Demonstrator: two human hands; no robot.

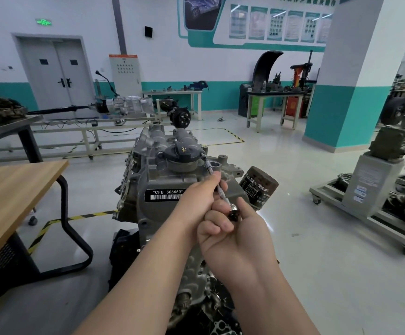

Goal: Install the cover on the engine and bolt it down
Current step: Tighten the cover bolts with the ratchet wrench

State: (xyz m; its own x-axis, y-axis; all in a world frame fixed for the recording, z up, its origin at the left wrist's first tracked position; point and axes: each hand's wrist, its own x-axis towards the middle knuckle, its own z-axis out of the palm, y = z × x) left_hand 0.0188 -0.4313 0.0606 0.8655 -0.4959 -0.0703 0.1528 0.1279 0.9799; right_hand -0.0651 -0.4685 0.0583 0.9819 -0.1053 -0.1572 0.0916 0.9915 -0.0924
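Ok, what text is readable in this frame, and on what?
"*CFB 666660*": black label on the engine cover.
Oil filter label: print too small to read.
Green sign above the double door: blurred.
Wall posters: blurred.
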